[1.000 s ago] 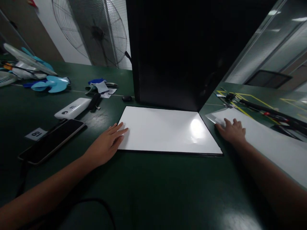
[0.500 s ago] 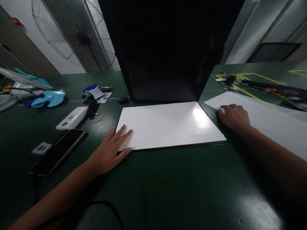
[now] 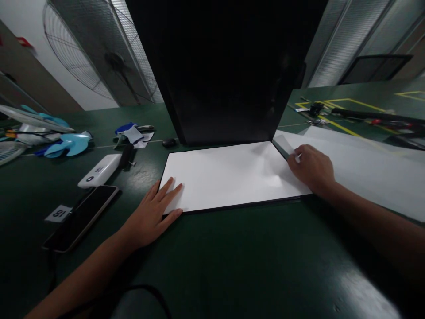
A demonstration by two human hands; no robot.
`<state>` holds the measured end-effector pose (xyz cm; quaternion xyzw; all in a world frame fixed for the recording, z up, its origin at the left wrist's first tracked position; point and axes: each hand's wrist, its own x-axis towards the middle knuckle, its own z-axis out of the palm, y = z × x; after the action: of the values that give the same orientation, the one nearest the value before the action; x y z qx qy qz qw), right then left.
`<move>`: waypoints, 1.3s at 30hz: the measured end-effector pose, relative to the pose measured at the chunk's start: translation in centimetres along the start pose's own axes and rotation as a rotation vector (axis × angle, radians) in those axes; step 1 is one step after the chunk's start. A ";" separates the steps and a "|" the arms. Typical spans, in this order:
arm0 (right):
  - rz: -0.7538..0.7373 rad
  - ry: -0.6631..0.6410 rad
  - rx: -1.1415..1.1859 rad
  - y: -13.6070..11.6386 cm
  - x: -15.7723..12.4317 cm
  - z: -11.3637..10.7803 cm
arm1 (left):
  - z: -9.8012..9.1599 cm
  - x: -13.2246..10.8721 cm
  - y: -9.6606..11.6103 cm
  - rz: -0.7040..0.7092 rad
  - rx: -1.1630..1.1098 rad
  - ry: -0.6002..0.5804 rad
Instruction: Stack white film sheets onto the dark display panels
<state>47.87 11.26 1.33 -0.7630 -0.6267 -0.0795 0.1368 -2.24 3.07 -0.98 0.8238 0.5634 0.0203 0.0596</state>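
Note:
My left hand (image 3: 151, 217) lies flat with fingers spread on the left front corner of a white panel (image 3: 219, 177) with a thin black border. Behind the panel, a large black panel (image 3: 229, 79) rises upright from its back edge. My right hand (image 3: 314, 170) is closed on the edge of a white sheet (image 3: 365, 173), just beside the panel's right side. Part of that edge curls up at the fingers. Another white sheet seems to lie with it; how many there are I cannot tell.
On the left of the green table are a phone (image 3: 83, 217), a white box-shaped device (image 3: 99, 170), a numbered tag (image 3: 59, 213) and blue fan blades (image 3: 68, 144). A black mouse (image 3: 169, 142) sits near the black panel. Dark tools (image 3: 372, 116) lie at far right.
My right hand has moved left and closed on the white sheet, bringing its edge toward the bordered panel and lifting it. My left hand stays on the panel's corner.

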 end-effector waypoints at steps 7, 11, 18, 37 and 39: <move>-0.471 -0.160 -0.053 -7.6 -6.2 -2.1 | 0.0 -0.1 0.0 0.024 0.006 0.033; -0.825 -0.146 0.082 -9.6 -9.0 -1.7 | 0.1 -0.1 -0.1 0.022 -0.008 0.018; -1.181 -0.347 0.452 -9.7 -10.4 -0.7 | 0.3 -0.4 -0.7 0.038 -0.024 0.051; -0.914 -0.106 0.069 -9.8 -10.3 -1.6 | 0.3 -0.3 -0.4 0.043 0.008 0.042; -0.993 -0.121 0.110 -9.7 -10.3 -1.1 | 0.3 -0.3 -0.5 0.053 0.004 0.048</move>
<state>36.39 3.01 0.46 -0.3676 -0.9242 -0.0574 0.0859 -2.76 2.93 -1.31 0.8377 0.5428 0.0408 0.0439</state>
